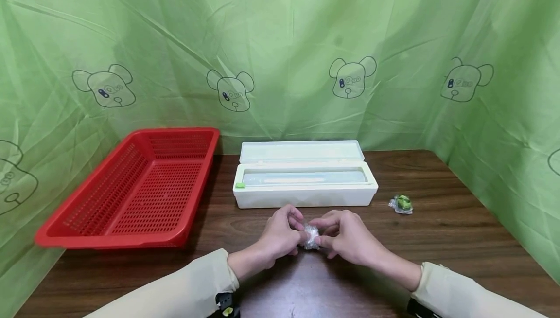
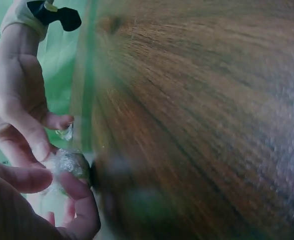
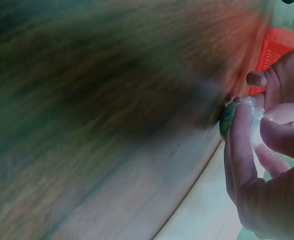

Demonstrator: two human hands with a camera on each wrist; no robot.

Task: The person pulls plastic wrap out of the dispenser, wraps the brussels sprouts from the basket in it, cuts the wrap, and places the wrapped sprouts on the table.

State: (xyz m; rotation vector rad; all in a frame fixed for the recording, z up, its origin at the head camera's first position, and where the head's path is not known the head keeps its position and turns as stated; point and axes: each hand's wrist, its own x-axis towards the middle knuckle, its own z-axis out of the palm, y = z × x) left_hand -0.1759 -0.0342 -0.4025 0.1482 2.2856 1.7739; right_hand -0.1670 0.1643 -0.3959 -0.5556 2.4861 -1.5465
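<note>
A small round green thing wrapped in crinkled cling film [image 1: 311, 238] is between both hands, low over the table in front of the white box. My left hand [image 1: 282, 234] pinches it from the left with thumb and fingers. From the other side, my right hand [image 1: 347, 238] holds the film between thumb and index finger. In the right wrist view, the dark green skin of the wrapped green thing [image 3: 228, 122] shows below the bunched film. The left wrist view has the shiny film bundle [image 2: 71, 162] at the fingertips. Its exact kind is unclear.
Just behind the hands stands a white cling film dispenser [image 1: 306, 197], lid raised, a roll inside and a green slider [image 1: 240, 185] on its edge. A red plastic basket [image 1: 183, 235] sits at left. Another film-wrapped green piece [image 1: 403, 203] lies at right. Green cloth [image 1: 288, 55] surrounds the table.
</note>
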